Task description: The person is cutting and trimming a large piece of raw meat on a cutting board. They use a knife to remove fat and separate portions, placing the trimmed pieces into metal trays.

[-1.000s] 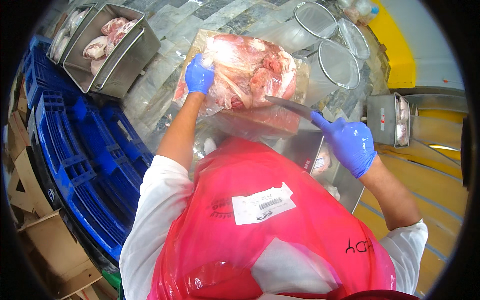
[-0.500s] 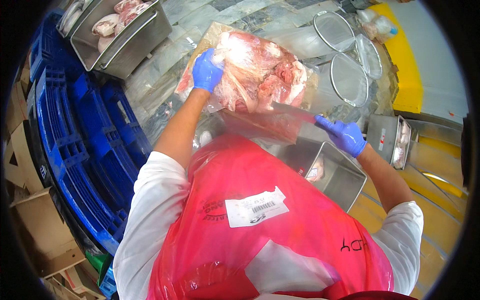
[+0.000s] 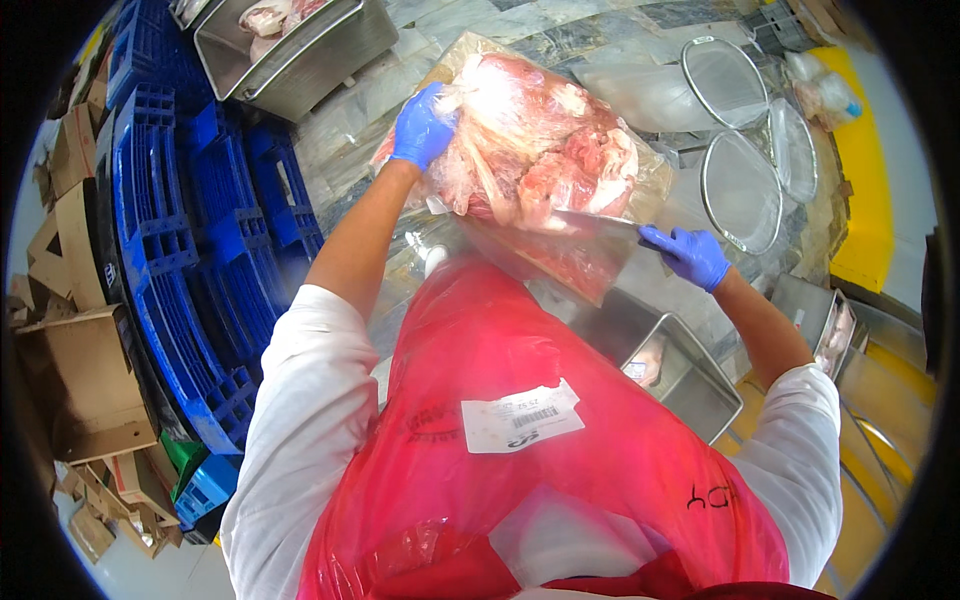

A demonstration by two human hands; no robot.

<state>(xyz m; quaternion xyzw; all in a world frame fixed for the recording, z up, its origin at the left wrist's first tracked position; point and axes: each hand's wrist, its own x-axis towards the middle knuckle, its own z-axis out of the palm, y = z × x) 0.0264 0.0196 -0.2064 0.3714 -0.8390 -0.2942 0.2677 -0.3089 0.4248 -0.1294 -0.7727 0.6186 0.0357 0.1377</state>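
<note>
A large pile of raw meat (image 3: 545, 125), pink with pale fat, rests on clear plastic (image 3: 655, 178) in front of me. My left hand (image 3: 424, 128), in a blue glove, is closed on the meat's upper left edge. In my blue-gloved right hand (image 3: 692, 258) is a knife (image 3: 605, 224), its blade pointing left along the near side of the meat. The blade's tip is close to the meat; I cannot tell whether it cuts in. More reddish meat shows through plastic below the blade.
Round metal hoops (image 3: 741, 190) with clear bags stand at the right. A steel bin (image 3: 695, 375) is beside my apron, and another (image 3: 320, 60) holding meat stands at the upper left. Blue pallets (image 3: 180, 270) and cardboard boxes (image 3: 80, 385) line the left.
The knife, smeared by motion before, now shows clearly with its blade against the near side of the meat. My left hand keeps its hold. The whole view has shifted a little.
</note>
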